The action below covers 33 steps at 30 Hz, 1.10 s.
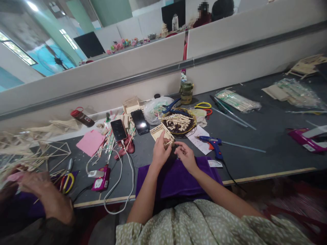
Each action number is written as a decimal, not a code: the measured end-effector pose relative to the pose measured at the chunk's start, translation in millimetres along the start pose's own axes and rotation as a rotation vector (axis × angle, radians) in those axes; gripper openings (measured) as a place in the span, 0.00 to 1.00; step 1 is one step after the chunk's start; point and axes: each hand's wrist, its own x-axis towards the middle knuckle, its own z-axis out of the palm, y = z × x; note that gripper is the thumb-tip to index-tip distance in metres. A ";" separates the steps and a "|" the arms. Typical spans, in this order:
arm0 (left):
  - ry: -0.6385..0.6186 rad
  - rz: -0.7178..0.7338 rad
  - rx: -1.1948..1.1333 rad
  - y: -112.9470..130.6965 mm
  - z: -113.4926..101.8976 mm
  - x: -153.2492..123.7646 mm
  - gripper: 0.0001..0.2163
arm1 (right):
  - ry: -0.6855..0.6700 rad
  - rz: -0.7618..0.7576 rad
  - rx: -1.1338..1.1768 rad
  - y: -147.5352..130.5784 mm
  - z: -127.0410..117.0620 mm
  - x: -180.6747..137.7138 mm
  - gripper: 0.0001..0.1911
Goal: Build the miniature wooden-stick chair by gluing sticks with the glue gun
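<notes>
Muted light — one phone catches glare — blurred, stretched outer edges.

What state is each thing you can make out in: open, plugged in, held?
Wooden tray: open-topped.
Left hand: touching the tray.
Right hand: half-curled, hold unclear.
Glue gun: lying down.
Cabled phone: plugged in, screen dark.
Other phone: screen dark.
Jar: lidded, upright.
Bottle: capped.
White charger: plugged into purple power box.
Basket: holding sticks.

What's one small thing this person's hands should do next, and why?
Perhaps the right hand should steady the near end of the wooden box, since the left hand grips it there and the right fingers are close beside it.
</notes>
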 end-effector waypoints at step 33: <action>-0.004 -0.016 -0.037 -3.9 2.3 -0.8 0.34 | 0.016 0.046 -0.021 -3.3 0.9 0.7 0.19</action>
